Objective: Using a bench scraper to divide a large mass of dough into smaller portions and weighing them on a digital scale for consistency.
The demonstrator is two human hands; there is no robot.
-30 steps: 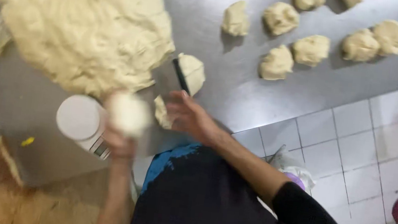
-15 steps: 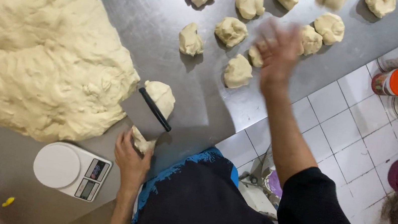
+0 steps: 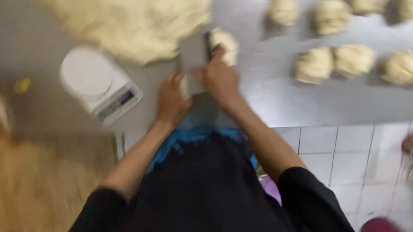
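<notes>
Both your hands are at the near edge of the bench (image 3: 324,101), and the picture is blurred, so take this loosely. Your right hand (image 3: 220,78) sits on the scraper (image 3: 198,60), its dark handle by your fingers; the grip looks closed on it, though the blur hides the fingers. Just right of the blade lies a small dough piece (image 3: 225,45), touching or almost touching it. Your left hand (image 3: 172,98) is just beside the right, curled over something pale that may be a bit of dough; I can't tell whether that grip holds it or only rests there.

The big dough mass (image 3: 120,6) lies far left, its near edge close to the blade. The scale (image 3: 99,83) stands left of your left hand, pan bare. Portioned balls (image 3: 352,59) sit in rows far right, well apart from your hands.

To do this well, I'd say: keep the blade upright, press straight down for a clean cut, and keep the left fingers off the edge.
</notes>
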